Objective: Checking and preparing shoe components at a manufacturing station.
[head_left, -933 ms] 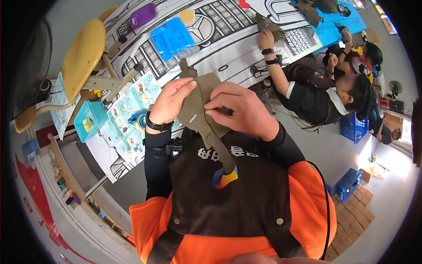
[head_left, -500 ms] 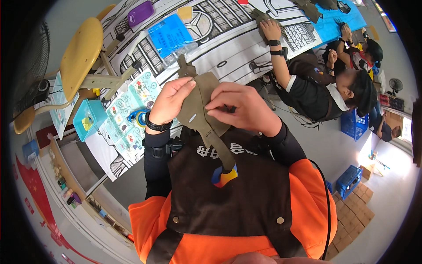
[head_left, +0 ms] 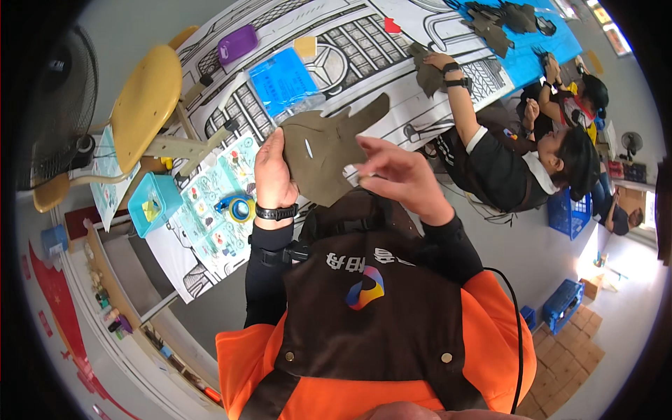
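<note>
In front of my chest I hold up a flat olive-brown fabric piece [head_left: 325, 150] with an irregular outline and a small white oval mark on it. My left hand [head_left: 275, 175] grips its left edge, thumb on top and the fingers behind, hidden by the cloth. At the right edge, my right hand [head_left: 402, 178] has thumb and forefinger bent together around a small white piece [head_left: 351, 174]. Whether this white piece is attached to the fabric cannot be made out. A strip of the fabric points up and away to the right.
A printed-cover table [head_left: 364, 77] carries a blue plastic packet [head_left: 283, 82], a purple tray [head_left: 238, 43], a tape roll [head_left: 241, 208] and a teal bin [head_left: 154, 203]. A yellow chair [head_left: 143, 105] stands left. At right a co-worker [head_left: 504, 168] handles similar olive fabric [head_left: 425, 70].
The fabric has turned and spread out, its long strip swinging from near my chest to the far right. My right hand has moved right, and the white piece now shows at its fingertips.
</note>
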Demonstrator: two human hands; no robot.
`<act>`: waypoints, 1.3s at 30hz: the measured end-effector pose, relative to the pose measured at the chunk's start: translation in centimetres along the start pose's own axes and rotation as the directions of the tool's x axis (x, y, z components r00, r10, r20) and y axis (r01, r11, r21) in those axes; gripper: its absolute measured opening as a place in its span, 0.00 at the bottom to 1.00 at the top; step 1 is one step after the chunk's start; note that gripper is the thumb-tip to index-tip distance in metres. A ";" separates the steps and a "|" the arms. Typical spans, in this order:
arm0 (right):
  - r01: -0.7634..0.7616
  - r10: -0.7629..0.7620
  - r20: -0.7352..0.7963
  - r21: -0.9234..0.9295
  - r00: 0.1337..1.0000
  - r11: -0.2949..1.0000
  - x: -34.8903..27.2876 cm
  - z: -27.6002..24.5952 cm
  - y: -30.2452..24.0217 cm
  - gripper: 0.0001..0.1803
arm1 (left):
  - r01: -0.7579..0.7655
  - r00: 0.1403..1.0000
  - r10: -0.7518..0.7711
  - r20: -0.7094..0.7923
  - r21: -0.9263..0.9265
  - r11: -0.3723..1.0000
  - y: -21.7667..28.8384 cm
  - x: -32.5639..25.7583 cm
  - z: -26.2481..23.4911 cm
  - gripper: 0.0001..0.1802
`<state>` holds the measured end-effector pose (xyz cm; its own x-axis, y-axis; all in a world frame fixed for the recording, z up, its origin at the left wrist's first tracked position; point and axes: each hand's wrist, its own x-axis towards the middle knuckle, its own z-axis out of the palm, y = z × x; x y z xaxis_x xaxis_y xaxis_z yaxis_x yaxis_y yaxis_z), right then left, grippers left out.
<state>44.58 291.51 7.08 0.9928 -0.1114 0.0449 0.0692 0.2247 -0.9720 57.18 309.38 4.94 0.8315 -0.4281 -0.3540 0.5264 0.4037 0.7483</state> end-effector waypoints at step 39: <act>0.388 -0.595 0.044 -0.796 0.802 0.465 4.6 3.5 -3.2 0.10 | -0.133 0.991 0.132 -0.014 -0.099 0.986 0.0 -7.0 2.2 0.14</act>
<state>49.22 293.64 11.21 0.7594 -0.1810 0.6249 0.3395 -0.7091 -0.6180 50.92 310.57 8.65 0.8963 -0.3593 -0.2597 0.4259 0.5354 0.7293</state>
